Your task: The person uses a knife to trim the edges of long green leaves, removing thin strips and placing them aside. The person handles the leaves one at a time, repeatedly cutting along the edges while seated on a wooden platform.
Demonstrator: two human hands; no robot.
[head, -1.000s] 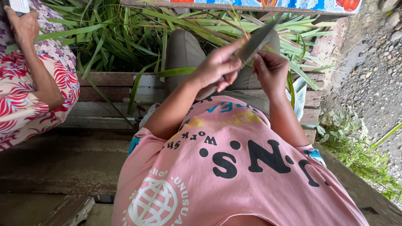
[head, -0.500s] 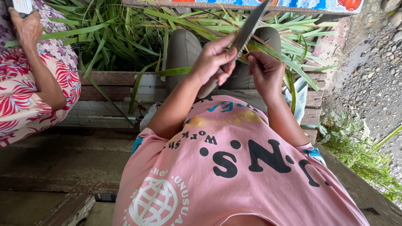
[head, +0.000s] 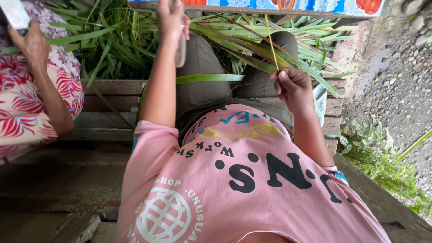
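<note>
My left hand (head: 172,20) is raised to the top edge, shut on a knife (head: 181,50) whose grey end hangs below my fist. Lower and to the right, my right hand (head: 292,87) pinches a thin green leaf strip (head: 271,42) that stands straight up from my fingers. Both hands are over my lap in dark trousers (head: 202,76). A broad green leaf (head: 211,78) lies across my thighs. My pink printed shirt (head: 243,180) fills the lower frame.
A heap of long green leaves (head: 108,45) lies beyond my knees. Another person in a floral dress (head: 27,108) sits at the left, one hand (head: 31,45) on a pale object (head: 13,13). Wooden planks (head: 108,103) run below; gravel (head: 396,67) and weeds (head: 382,162) at right.
My left hand has swung the knife up and to the left, away from my right hand. The hands were close together; now a thin strip stands alone in my right hand.
</note>
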